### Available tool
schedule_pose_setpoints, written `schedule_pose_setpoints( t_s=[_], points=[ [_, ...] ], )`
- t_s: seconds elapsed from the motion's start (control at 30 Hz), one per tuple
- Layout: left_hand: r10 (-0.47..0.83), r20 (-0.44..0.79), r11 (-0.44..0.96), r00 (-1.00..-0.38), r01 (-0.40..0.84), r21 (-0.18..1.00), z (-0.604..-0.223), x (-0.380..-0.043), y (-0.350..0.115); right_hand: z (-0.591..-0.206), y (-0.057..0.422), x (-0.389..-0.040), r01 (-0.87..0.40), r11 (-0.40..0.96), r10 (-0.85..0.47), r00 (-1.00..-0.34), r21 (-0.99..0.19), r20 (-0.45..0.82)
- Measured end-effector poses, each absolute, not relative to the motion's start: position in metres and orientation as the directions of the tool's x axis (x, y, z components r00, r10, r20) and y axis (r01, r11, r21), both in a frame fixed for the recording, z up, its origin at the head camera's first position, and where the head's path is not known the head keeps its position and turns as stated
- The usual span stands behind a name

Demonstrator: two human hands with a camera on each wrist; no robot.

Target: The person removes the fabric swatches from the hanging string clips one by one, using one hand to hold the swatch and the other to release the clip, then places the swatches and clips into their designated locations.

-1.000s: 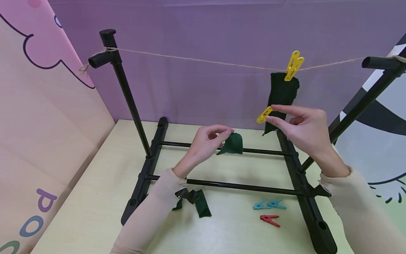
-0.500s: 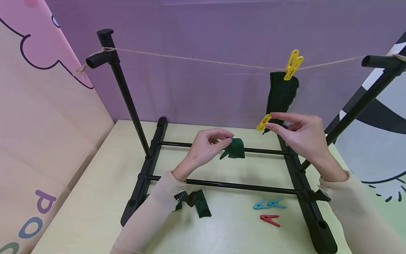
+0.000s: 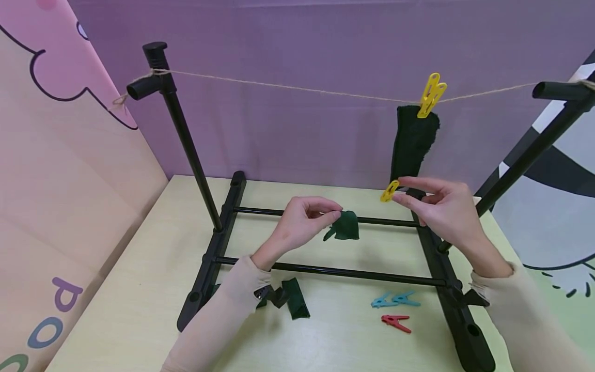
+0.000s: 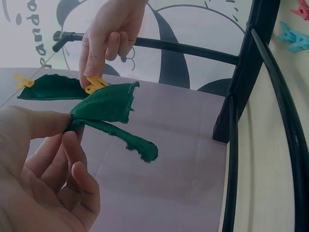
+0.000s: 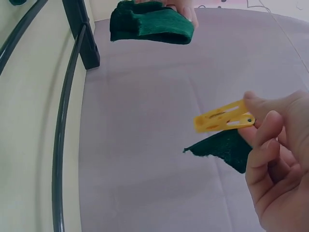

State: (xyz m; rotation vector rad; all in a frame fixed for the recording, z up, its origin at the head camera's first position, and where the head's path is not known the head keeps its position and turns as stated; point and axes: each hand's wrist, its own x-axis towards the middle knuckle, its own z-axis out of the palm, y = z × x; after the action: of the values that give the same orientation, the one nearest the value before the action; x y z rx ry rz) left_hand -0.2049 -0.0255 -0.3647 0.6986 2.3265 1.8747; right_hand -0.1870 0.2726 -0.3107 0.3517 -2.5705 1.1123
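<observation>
Between thumb and fingertips, my left hand (image 3: 307, 223) pinches a small dark green cloth (image 3: 346, 226) by its upper corner; its two loose ends spread apart in the left wrist view. My right hand (image 3: 446, 212) pinches a yellow clothespin (image 5: 224, 118) at its handle end, to the right of that cloth and apart from it. Behind the right hand, another dark green cloth (image 3: 411, 139) hangs from the string (image 3: 279, 85), fixed by a second yellow clothespin (image 3: 431, 96). Its lower end is partly hidden by my right hand.
A black frame (image 3: 334, 270) with two uprights carries the string above the pale table (image 3: 344, 341). Blue clothespins (image 3: 395, 298) and a red clothespin (image 3: 396, 322) lie at the front right. More green cloth (image 3: 295, 298) lies by my left sleeve. A purple backdrop (image 3: 279, 134) stands behind.
Both hands have come down a little, the right one more, with the yellow clothespin and the green cloth still pinched. The hanging cloth and the clothespins on the table stay put.
</observation>
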Motion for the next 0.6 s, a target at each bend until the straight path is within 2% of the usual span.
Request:
schedule_pose_setpoints(
  t_s=[0.2,0.6],
  points=[
    [0.411,0.201,0.189,-0.889,0.299,0.935,-0.373,-0.201,-0.023,-0.316,0.277,-0.183,-0.301,0.657,-0.107,-0.945,-0.692,0.31],
    [0.456,0.156,0.226,-0.876,0.283,0.932,-0.389,-0.191,-0.021,-0.333,0.288,-0.178,-0.276,0.703,-0.109,-0.952,-0.655,0.285]
  ],
)
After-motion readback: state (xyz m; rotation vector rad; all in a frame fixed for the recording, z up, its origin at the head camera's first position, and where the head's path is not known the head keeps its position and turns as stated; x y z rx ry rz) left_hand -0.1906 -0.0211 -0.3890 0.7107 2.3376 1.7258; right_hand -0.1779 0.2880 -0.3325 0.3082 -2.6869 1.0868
